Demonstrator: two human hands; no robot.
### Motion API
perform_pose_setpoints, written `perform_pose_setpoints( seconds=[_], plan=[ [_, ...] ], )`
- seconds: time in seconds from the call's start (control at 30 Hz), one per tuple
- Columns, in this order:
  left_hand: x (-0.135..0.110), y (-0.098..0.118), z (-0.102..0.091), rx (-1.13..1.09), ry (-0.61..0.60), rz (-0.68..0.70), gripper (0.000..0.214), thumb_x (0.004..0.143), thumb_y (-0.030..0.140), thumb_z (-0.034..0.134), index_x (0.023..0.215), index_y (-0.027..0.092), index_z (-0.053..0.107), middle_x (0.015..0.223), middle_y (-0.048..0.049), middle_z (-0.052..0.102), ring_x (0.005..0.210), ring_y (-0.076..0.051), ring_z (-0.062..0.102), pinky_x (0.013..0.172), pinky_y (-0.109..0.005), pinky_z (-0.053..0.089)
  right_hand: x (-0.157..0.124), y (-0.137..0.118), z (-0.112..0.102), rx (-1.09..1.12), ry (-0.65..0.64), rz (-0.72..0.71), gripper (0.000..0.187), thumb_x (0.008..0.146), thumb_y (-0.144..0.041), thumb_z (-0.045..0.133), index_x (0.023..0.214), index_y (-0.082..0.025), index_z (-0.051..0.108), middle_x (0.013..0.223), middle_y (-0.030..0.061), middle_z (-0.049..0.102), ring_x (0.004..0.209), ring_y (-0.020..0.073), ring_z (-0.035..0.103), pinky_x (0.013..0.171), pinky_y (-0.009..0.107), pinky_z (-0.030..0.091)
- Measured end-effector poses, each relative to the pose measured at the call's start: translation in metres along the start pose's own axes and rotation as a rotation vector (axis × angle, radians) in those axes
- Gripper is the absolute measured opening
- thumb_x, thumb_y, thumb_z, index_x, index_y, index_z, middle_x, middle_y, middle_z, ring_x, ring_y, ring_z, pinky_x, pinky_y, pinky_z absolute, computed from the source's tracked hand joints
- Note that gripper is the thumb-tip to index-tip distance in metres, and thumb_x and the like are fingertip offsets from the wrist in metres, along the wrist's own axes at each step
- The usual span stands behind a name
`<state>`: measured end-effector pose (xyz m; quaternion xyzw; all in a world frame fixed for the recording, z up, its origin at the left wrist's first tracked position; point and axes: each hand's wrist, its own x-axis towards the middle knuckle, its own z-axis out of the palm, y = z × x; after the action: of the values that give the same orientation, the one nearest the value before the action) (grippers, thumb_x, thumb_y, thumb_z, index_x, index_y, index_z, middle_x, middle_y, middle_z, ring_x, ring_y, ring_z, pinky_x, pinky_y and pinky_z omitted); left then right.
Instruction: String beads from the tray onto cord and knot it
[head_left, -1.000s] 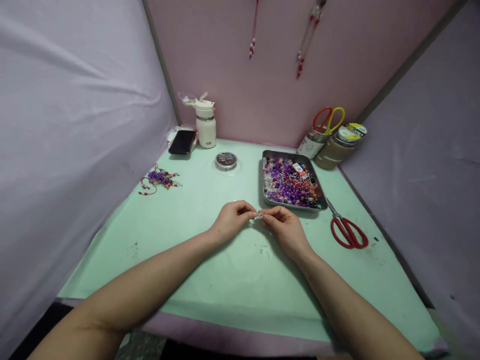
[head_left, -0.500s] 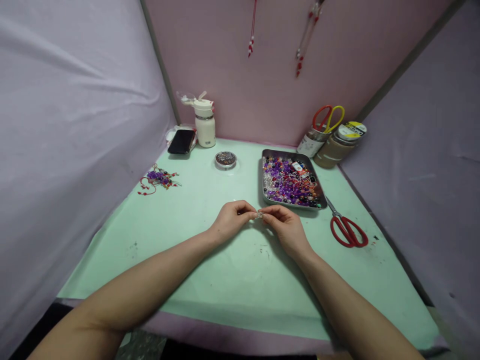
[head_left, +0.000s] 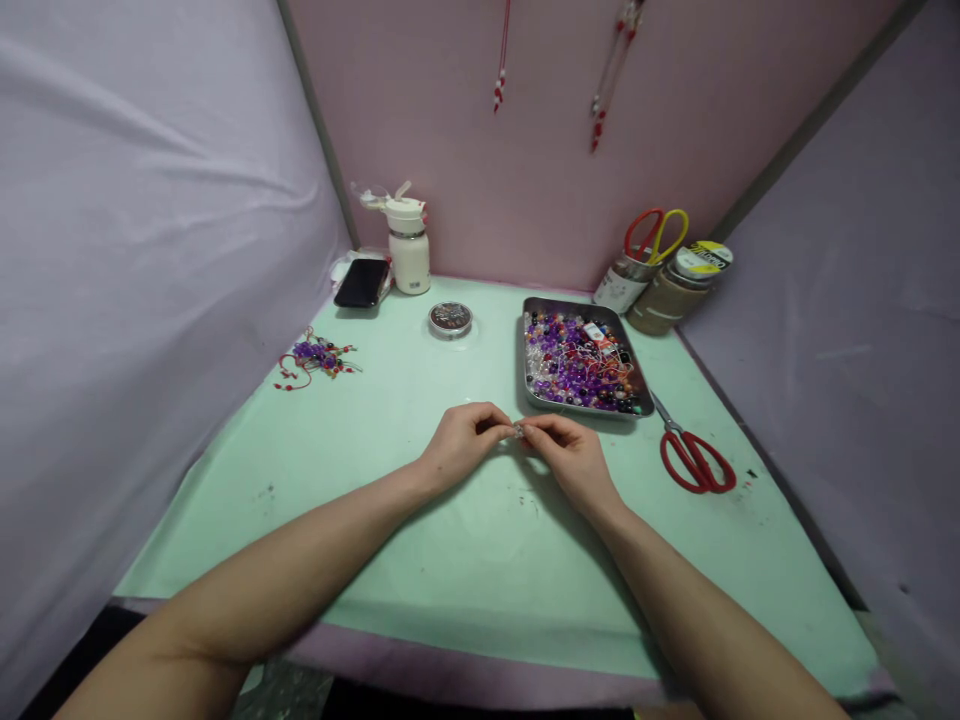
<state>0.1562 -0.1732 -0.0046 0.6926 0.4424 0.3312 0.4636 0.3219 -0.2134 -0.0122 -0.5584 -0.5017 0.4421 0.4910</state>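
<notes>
My left hand (head_left: 466, 438) and my right hand (head_left: 567, 452) meet fingertip to fingertip above the table, in front of a metal tray. Both are closed in a pinch on small clear beads (head_left: 518, 430) held between them. How many beads there are, and whether a thread runs through them, is too small to make out. Just beyond my right hand, the metal tray (head_left: 589, 408) holds many purple, clear, black and orange beads with some pale cord among them.
Red-handled scissors (head_left: 696, 462) lie right of the tray. Two jars (head_left: 660, 303), one holding scissors, stand behind it. A round clear case (head_left: 450, 319), a phone (head_left: 363, 283), a white bottle (head_left: 409, 250) and beaded strings (head_left: 318, 358) sit to the left. Beaded cords (head_left: 499, 85) hang on the back wall.
Hardly anything differs. Both hands stay pinched together at the same spot, with only a slight shift of the fingers around the beads.
</notes>
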Motion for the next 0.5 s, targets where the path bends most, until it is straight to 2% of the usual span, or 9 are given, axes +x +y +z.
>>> perform_pose_setpoints(
  seconds=[0.3,0.43,0.5],
  plan=[
    [0.0,-0.001,0.001,-0.077,-0.028,-0.035,0.011,0.076,0.026,0.065,0.078,0.016,0.068,0.078,-0.0031,0.069,0.073,-0.014,0.06,0.071,-0.027,0.045,0.001,0.006,0.0,0.005,-0.007,0.016,0.026,0.077,-0.042,0.065,0.08,-0.016,0.068,0.074,0.0041,0.067,0.066,0.0153,0.059,0.064,0.029,0.048],
    [0.0,-0.005,0.008,-0.294,-0.056,-0.157,0.018,0.079,0.032,0.062,0.083,0.014,0.064,0.073,-0.0027,0.065,0.068,-0.012,0.06,0.069,-0.028,0.048,0.0,0.01,0.0,-0.068,-0.006,-0.047,0.023,0.082,-0.04,0.06,0.081,-0.017,0.065,0.073,0.002,0.064,0.065,0.0142,0.057,0.062,0.027,0.045],
    [-0.001,-0.007,0.012,-0.45,-0.064,-0.228,0.021,0.079,0.034,0.064,0.085,0.014,0.061,0.077,-0.0034,0.065,0.071,-0.013,0.062,0.071,-0.029,0.051,0.0,0.009,0.0,-0.097,0.001,-0.08,0.022,0.084,-0.039,0.058,0.082,-0.018,0.064,0.075,0.0022,0.064,0.067,0.0144,0.057,0.063,0.027,0.045]
  ],
)
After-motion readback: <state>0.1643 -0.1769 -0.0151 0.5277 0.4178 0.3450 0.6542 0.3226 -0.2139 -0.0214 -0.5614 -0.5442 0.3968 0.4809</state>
